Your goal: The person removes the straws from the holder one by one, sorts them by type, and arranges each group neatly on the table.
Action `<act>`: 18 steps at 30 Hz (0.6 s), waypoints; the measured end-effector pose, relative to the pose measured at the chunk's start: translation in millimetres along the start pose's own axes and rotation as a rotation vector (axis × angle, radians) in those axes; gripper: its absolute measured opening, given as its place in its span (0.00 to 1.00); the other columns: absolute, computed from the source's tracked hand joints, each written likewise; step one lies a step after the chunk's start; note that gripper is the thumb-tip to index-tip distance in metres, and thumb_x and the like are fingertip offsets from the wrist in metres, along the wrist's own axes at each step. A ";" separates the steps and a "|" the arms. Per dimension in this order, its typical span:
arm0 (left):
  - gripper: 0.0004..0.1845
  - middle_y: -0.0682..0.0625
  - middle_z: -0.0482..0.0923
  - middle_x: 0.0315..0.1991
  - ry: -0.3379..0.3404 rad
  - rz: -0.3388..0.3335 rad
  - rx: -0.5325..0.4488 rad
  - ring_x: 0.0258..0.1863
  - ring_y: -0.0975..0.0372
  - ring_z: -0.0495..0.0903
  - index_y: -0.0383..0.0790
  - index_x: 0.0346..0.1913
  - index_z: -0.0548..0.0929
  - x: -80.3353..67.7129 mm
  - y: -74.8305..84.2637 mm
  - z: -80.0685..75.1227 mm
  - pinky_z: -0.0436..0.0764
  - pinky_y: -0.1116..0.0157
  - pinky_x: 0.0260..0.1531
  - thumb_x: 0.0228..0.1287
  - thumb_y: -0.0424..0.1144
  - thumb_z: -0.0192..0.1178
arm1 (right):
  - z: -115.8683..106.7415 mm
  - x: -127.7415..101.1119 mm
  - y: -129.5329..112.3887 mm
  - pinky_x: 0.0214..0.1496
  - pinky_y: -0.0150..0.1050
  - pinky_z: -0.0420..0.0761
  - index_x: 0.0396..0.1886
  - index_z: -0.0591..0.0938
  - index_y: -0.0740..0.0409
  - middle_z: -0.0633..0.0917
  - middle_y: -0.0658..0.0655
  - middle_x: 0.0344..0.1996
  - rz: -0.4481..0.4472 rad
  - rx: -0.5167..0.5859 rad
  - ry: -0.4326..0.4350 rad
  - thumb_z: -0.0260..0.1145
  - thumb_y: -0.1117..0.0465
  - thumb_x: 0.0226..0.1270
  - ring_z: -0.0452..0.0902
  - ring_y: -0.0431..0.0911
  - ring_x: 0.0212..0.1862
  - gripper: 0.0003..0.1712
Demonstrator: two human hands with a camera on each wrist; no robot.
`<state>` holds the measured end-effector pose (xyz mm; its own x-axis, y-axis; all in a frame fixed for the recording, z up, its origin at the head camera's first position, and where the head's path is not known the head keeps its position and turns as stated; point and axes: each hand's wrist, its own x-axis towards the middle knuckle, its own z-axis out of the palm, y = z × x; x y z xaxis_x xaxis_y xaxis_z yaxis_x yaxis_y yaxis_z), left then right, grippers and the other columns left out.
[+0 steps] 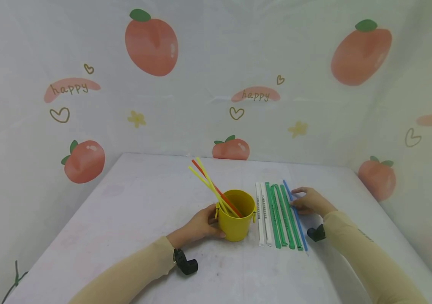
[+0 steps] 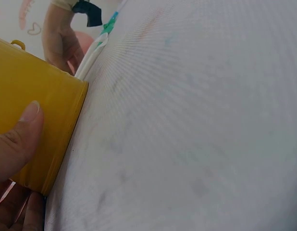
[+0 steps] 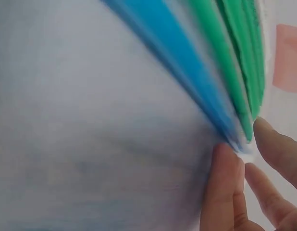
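Note:
My left hand (image 1: 200, 223) holds a small yellow bucket (image 1: 235, 230) by its side, thumb across the wall; in the left wrist view that thumb (image 2: 18, 139) lies against the yellow metal. Two yellow straws and a red straw (image 1: 200, 168) lean out of the bucket to the left. At the right of a row of straws, my right hand (image 1: 313, 202) has its fingertips at a blue straw (image 1: 296, 217). In the right wrist view the fingers (image 3: 223, 187) are spread by the far end of the blue straw (image 3: 172, 53); whether they touch it is unclear.
Several green-wrapped straws (image 1: 286, 217) and two white-wrapped straws (image 1: 259, 228) lie side by side between the bucket and the blue straw. They rest on a white-covered table (image 1: 143, 185). A fruit-printed sheet (image 1: 200, 118) hangs behind.

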<state>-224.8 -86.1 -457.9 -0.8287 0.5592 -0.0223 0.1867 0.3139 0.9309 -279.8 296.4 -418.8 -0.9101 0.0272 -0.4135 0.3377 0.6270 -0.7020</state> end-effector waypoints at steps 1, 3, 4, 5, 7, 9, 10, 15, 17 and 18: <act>0.45 0.46 0.66 0.69 0.000 -0.001 0.001 0.69 0.51 0.67 0.40 0.71 0.63 0.0 0.1 0.0 0.68 0.53 0.69 0.50 0.36 0.75 | -1.6 -1.0 -1.9 0.41 0.37 0.85 0.71 0.61 0.65 0.77 0.67 0.48 -0.004 -0.007 0.003 0.67 0.62 0.63 0.79 0.47 0.40 0.39; 0.45 0.46 0.66 0.69 -0.002 -0.003 0.001 0.69 0.51 0.67 0.40 0.70 0.63 0.2 0.1 -0.1 0.68 0.53 0.69 0.50 0.36 0.74 | -5.3 -3.4 -6.5 0.43 0.39 0.85 0.71 0.60 0.65 0.78 0.68 0.49 -0.031 -0.006 0.010 0.66 0.61 0.65 0.80 0.49 0.41 0.39; 0.44 0.46 0.66 0.69 -0.003 -0.005 -0.001 0.69 0.51 0.67 0.41 0.70 0.63 0.2 0.1 -0.1 0.68 0.53 0.69 0.50 0.36 0.74 | -7.1 -4.4 -9.6 0.45 0.40 0.85 0.72 0.60 0.67 0.78 0.69 0.51 -0.054 0.005 0.014 0.64 0.60 0.67 0.81 0.50 0.43 0.38; 0.44 0.46 0.66 0.69 -0.004 -0.007 -0.001 0.69 0.51 0.67 0.41 0.70 0.63 0.4 -0.1 -0.1 0.68 0.53 0.69 0.50 0.36 0.74 | -8.4 -5.4 -13.5 0.47 0.41 0.85 0.72 0.59 0.67 0.78 0.71 0.53 -0.076 0.020 0.022 0.63 0.59 0.68 0.81 0.53 0.46 0.38; 0.44 0.46 0.66 0.70 -0.006 -0.010 -0.002 0.69 0.51 0.66 0.41 0.70 0.63 0.6 -0.5 0.0 0.68 0.53 0.69 0.50 0.37 0.74 | -10.5 -6.5 -22.9 0.53 0.43 0.84 0.72 0.57 0.69 0.75 0.74 0.58 -0.138 0.089 0.032 0.61 0.60 0.70 0.79 0.59 0.53 0.37; 0.44 0.46 0.66 0.70 -0.006 -0.007 -0.004 0.69 0.51 0.66 0.41 0.70 0.63 0.9 -1.3 0.0 0.68 0.53 0.69 0.50 0.37 0.75 | -10.9 -8.1 -35.0 0.57 0.44 0.82 0.72 0.56 0.69 0.70 0.76 0.62 -0.207 0.171 0.044 0.60 0.60 0.71 0.74 0.63 0.60 0.37; 0.44 0.46 0.66 0.70 -0.005 -0.005 -0.004 0.69 0.51 0.66 0.42 0.70 0.63 1.0 -1.5 0.0 0.68 0.53 0.69 0.50 0.37 0.75 | -10.9 -9.5 -41.7 0.58 0.43 0.81 0.73 0.56 0.69 0.69 0.76 0.63 -0.248 0.199 0.049 0.60 0.59 0.72 0.71 0.64 0.62 0.37; 0.45 0.46 0.66 0.69 -0.002 -0.002 -0.002 0.69 0.52 0.66 0.41 0.70 0.63 1.3 -2.0 -0.2 0.68 0.54 0.69 0.50 0.37 0.75 | -5.6 -21.0 -76.7 0.59 0.38 0.79 0.73 0.57 0.65 0.67 0.74 0.65 -0.449 0.305 0.037 0.59 0.56 0.72 0.74 0.55 0.59 0.37; 0.45 0.45 0.66 0.69 -0.003 0.004 -0.003 0.69 0.51 0.66 0.40 0.70 0.63 1.3 -1.6 -0.6 0.68 0.54 0.69 0.50 0.36 0.75 | -0.2 -25.9 -90.1 0.59 0.36 0.79 0.73 0.58 0.63 0.67 0.72 0.66 -0.514 0.333 0.024 0.59 0.55 0.72 0.75 0.48 0.56 0.36; 0.44 0.45 0.66 0.69 -0.003 0.005 -0.003 0.69 0.51 0.66 0.40 0.70 0.63 1.1 -1.2 -0.6 0.68 0.54 0.69 0.50 0.36 0.74 | 3.2 -27.8 -96.2 0.59 0.35 0.79 0.73 0.59 0.62 0.68 0.71 0.66 -0.538 0.344 0.018 0.59 0.55 0.72 0.75 0.47 0.56 0.36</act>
<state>-226.2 -86.3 -458.8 -0.8260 0.5634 -0.0185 0.1896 0.3085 0.9321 -286.2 232.8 -341.6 -0.9766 -0.2074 0.0565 -0.1127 0.2705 -0.9561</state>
